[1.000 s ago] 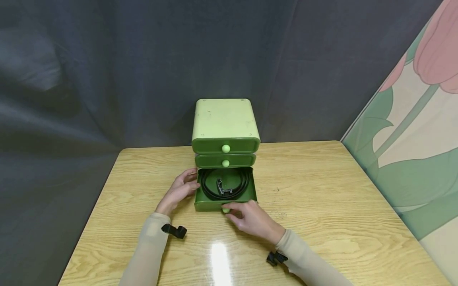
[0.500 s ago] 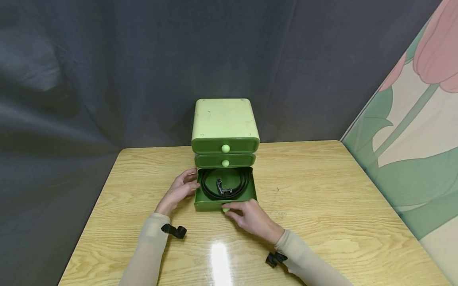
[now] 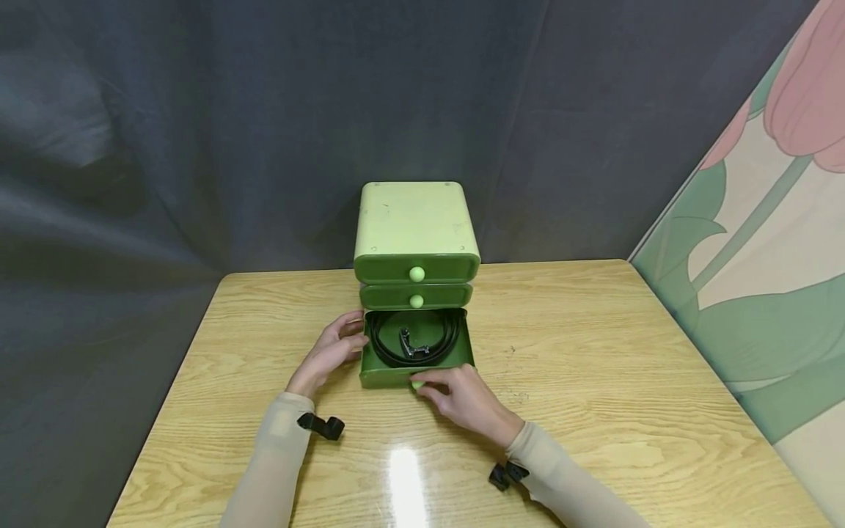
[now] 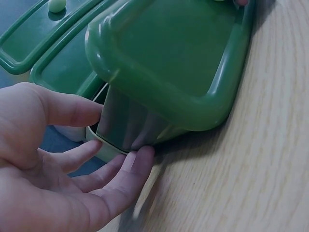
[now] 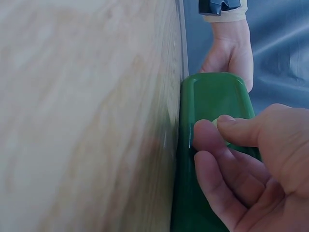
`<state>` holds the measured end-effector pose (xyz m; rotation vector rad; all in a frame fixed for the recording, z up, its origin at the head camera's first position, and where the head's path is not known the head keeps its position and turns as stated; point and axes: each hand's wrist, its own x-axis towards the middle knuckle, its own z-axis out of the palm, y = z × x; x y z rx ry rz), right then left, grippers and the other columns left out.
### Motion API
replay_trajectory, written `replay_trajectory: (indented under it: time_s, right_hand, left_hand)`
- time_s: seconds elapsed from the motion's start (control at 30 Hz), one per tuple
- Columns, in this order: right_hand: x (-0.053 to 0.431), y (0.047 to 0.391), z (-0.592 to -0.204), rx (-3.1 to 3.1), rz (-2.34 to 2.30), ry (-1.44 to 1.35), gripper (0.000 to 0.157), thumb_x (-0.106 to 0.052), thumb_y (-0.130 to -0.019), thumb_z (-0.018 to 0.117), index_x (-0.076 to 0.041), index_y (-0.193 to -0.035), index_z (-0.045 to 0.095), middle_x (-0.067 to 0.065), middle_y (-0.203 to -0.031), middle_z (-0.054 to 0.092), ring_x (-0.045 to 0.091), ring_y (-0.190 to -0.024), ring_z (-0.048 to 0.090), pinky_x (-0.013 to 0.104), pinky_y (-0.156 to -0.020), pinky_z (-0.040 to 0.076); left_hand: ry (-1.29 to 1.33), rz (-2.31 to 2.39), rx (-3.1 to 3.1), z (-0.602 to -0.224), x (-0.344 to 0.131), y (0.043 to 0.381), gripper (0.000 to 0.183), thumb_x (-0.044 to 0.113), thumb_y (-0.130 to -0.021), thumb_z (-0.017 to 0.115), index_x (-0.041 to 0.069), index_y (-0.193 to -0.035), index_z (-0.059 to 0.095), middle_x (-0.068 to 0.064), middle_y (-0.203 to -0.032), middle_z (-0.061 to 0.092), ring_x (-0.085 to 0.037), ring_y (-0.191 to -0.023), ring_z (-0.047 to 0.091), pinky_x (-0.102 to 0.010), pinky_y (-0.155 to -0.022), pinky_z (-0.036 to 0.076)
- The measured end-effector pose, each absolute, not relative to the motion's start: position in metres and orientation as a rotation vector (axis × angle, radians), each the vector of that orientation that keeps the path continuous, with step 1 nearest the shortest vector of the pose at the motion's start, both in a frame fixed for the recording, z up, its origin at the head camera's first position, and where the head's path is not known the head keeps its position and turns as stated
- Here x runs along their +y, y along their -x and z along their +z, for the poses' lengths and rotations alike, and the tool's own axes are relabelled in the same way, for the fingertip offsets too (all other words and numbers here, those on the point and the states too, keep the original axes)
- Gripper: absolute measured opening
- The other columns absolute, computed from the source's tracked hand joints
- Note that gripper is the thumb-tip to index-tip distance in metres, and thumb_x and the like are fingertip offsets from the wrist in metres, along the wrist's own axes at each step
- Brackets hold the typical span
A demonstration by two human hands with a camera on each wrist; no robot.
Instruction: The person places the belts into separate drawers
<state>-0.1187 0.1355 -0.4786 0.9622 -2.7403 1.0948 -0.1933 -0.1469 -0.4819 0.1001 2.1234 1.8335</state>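
Observation:
A small light-green cabinet [image 3: 417,216] with dark green drawers stands at the back of the wooden table. Its bottom drawer [image 3: 383,378] is pulled out, and inside lies a coiled black belt [image 3: 454,339] with a metal buckle [image 3: 414,350]. My right hand [image 3: 467,402] pinches the round light-green knob [image 3: 417,384] on that drawer between thumb and forefinger. At the left side, my left hand [image 3: 326,356] touches the cabinet's front edge [image 4: 110,151] with its thumb and fingertips, beside the drawer's wall.
Above the bottom drawer, the top drawer [image 3: 386,269] is pushed in, and the middle drawer [image 3: 386,297] also appears pushed in. A dark curtain [image 3: 277,132] hangs behind the table [image 3: 581,352]. To the right is a wall hanging [image 3: 779,308] with a tulip pattern.
The bottom drawer has slid very slightly inward, with my right hand moving along on its knob. My left hand has stayed in place.

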Motion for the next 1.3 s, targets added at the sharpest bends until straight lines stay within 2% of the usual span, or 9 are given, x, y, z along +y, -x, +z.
replay_trajectory:
  time_s: [0.4, 0.67, 1.03, 1.3]
  right_hand:
    - [0.135, 0.126, -0.480, -2.697, 1.071, -0.942, 0.023, -0.013, -0.098, 0.078, -0.014, -0.121, 0.083, 0.004, -0.110, 0.083, -0.010, -0.050, 0.032, 0.013, -0.048, 0.036]
    - [0.134, 0.131, -0.481, -2.709, 1.106, -0.900, 0.022, -0.015, -0.099, 0.077, -0.016, -0.121, 0.083, 0.002, -0.108, 0.083, -0.011, -0.047, 0.027, 0.013, -0.047, 0.033]
    - [0.132, 0.139, -0.482, -2.730, 1.167, -0.849, 0.022, -0.014, -0.100, 0.077, -0.015, -0.121, 0.083, 0.002, -0.107, 0.083, -0.009, -0.047, 0.028, 0.015, -0.047, 0.032]
    - [0.132, 0.143, -0.481, -2.718, 1.226, -0.839, 0.023, -0.015, -0.100, 0.077, -0.015, -0.122, 0.083, 0.002, -0.096, 0.084, -0.009, -0.046, 0.049, 0.017, -0.045, 0.044]
  left_hand:
    - [-0.073, 1.848, 2.120, -0.483, -0.146, 0.194, 0.065, 0.007, -0.107, 0.053, 0.003, -0.167, 0.027, -0.027, -0.167, 0.036, -0.044, -0.147, 0.047, -0.045, -0.105, 0.057]
    - [-0.085, 1.856, 2.109, -0.486, -0.147, 0.194, 0.065, 0.007, -0.108, 0.053, 0.003, -0.167, 0.028, -0.027, -0.167, 0.037, -0.044, -0.147, 0.047, -0.041, -0.101, 0.058]
    - [-0.084, 1.846, 2.115, -0.485, -0.147, 0.194, 0.065, 0.009, -0.108, 0.053, 0.004, -0.168, 0.027, -0.027, -0.168, 0.036, -0.045, -0.149, 0.045, -0.049, -0.108, 0.056]
    - [-0.080, 1.850, 2.108, -0.483, -0.147, 0.195, 0.064, 0.008, -0.108, 0.053, 0.003, -0.167, 0.028, -0.027, -0.167, 0.036, -0.045, -0.148, 0.046, -0.050, -0.109, 0.055]
